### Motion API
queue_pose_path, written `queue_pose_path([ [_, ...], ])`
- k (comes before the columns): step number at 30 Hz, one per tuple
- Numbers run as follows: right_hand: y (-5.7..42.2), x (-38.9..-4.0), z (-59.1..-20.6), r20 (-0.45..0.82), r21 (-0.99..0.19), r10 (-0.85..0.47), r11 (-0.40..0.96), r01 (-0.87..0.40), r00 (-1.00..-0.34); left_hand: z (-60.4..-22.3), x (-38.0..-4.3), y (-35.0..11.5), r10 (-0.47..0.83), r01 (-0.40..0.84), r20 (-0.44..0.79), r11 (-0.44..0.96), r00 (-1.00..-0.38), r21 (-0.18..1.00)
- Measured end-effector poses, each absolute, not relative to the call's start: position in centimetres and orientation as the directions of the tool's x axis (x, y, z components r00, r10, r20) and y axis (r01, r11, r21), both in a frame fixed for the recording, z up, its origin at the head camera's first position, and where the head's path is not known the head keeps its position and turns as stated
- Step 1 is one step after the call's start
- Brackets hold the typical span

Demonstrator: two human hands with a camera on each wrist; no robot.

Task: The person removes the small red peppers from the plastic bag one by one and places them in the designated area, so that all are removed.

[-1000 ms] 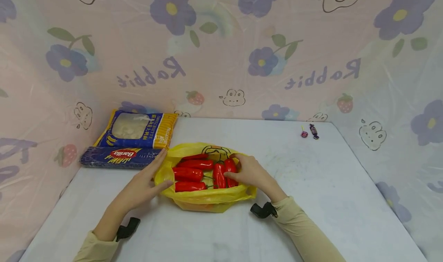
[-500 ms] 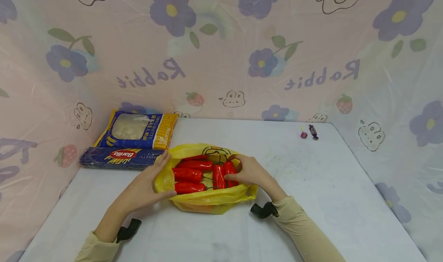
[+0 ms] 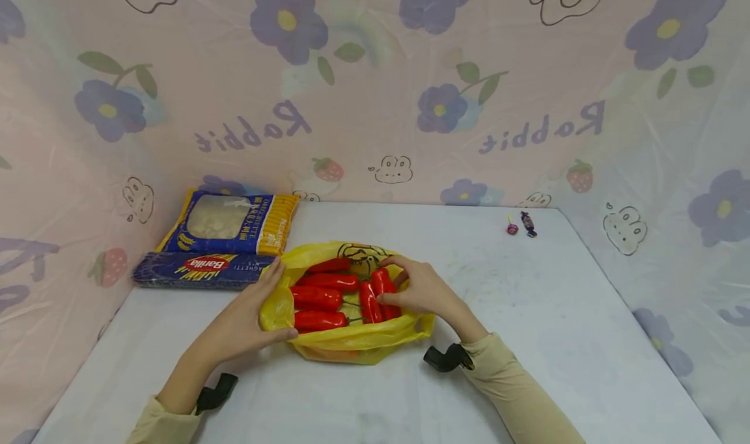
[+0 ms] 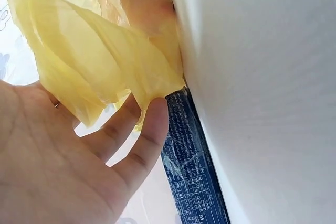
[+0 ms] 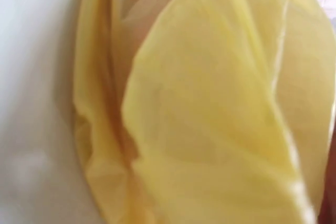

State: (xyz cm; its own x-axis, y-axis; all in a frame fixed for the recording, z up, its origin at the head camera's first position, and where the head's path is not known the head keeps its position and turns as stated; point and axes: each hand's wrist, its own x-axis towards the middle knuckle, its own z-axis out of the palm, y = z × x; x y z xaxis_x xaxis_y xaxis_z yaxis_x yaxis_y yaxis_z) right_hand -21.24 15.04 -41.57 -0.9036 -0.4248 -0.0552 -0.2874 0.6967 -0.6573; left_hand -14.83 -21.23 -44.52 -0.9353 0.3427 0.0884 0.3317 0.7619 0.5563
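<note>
A yellow plastic bag (image 3: pixel 351 346) stands wide open on the white table, holding several red peppers. My left hand (image 3: pixel 237 320) lies along its left side, fingers and thumb spread against the plastic. The left wrist view shows those fingers (image 4: pixel 155 121) touching the bag's lower edge. Reaching over the right rim, my right hand (image 3: pixel 426 293) holds the rightmost red pepper (image 3: pixel 383 282) between thumb and fingers, inside the bag. Another upright pepper (image 3: pixel 369 302) is beside it; others (image 3: pixel 316 297) lie sideways on the left. Yellow plastic (image 5: pixel 210 103) hides the right hand in the right wrist view.
Behind my left hand lies a blue spaghetti pack (image 3: pixel 199 270), with a blue-and-yellow orecchiette bag (image 3: pixel 228 222) farther back. A lollipop (image 3: pixel 512 226) and a dark wrapped candy (image 3: pixel 528 224) lie at the back right. A patterned curtain (image 3: pixel 363 105) rises behind the table.
The rightmost pepper has tilted, its top shifting left and up under my right hand. My left thumb has moved slightly down and right along the bag's rim.
</note>
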Motion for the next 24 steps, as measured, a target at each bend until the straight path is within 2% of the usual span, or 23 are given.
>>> queue_pose_path([
  [15, 14.7, -20.2, -40.4, 0.005, -0.709, -0.503, 0.608, -0.358, -0.864, -44.7, -14.6, -21.1, 0.338, 0.324, 0.082, 0.765, -0.938, 0.557],
  [24, 14.4, -19.7, -39.5, 0.073, -0.736, -0.495, 0.559, -0.382, -0.866, -44.6, -14.7, -21.2, 0.338, 0.321, 0.076, 0.763, -0.938, 0.561],
])
